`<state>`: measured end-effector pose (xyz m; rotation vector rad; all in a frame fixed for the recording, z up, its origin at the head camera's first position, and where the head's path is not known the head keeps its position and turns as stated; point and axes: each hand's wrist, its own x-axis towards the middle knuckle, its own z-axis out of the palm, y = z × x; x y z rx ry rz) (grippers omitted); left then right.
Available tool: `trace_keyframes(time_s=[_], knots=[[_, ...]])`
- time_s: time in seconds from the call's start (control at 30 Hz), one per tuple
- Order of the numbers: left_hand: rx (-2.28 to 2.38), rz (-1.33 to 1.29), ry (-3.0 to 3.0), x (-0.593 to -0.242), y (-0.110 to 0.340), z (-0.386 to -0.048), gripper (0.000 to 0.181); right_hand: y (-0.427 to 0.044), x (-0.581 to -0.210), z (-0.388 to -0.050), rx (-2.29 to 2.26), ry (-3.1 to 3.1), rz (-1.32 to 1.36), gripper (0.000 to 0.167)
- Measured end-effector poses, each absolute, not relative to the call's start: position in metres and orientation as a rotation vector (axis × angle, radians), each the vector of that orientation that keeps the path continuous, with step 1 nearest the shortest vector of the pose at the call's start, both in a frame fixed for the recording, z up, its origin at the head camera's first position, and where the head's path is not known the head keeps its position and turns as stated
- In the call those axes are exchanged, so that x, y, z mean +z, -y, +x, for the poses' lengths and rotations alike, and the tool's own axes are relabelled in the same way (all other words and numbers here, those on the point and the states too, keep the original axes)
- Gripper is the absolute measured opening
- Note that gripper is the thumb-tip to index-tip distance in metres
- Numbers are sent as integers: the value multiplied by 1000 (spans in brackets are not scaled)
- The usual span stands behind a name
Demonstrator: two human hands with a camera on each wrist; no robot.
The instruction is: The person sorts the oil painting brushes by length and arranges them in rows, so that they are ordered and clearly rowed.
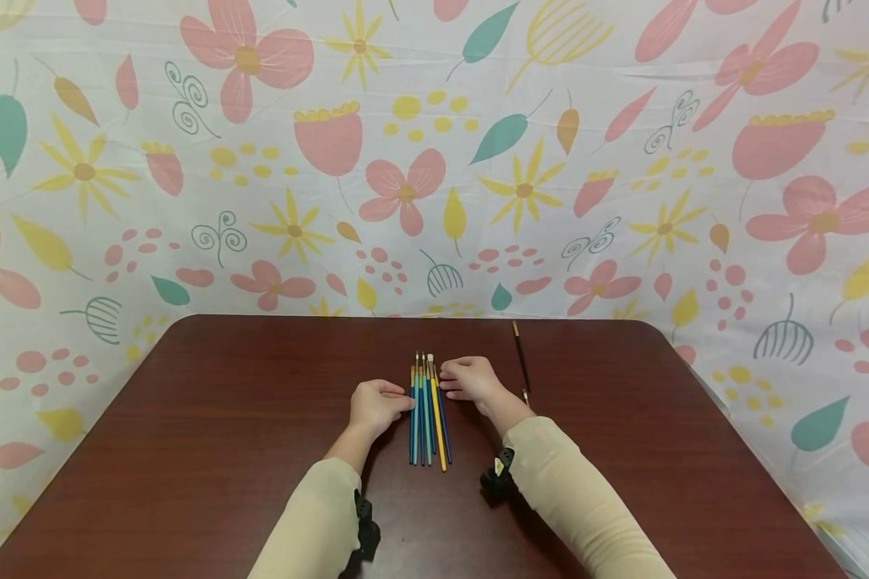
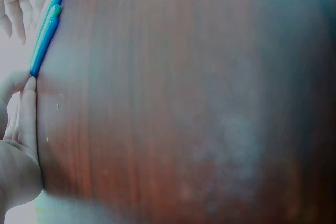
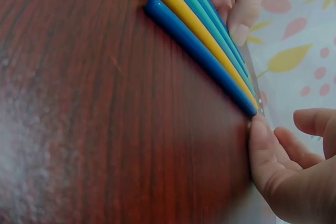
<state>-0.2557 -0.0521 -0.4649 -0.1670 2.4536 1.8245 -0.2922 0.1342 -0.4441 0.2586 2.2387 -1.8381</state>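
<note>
Several slim paintbrushes lie side by side on the table, bristles toward the far edge: blue and teal handles and a yellow one. My left hand touches the left side of the row with its fingertips; in the left wrist view the left hand meets a blue handle. At the row's upper right, my right hand is beside the brushes. In the right wrist view, a fingertip of the right hand touches the outermost blue brush, thumb apart.
A dark brush lies apart near the table's far edge, and the tip of another shows beside the right forearm. The brown table ends at a flower-patterned cloth behind it.
</note>
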Motion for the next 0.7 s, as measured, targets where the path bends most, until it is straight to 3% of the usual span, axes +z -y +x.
trace_keyframes(time_s=[0.7], knots=[[1791,-178,-2466,-465,53,-257,24,-121,-445,-287,-1528,-2588,95,29]])
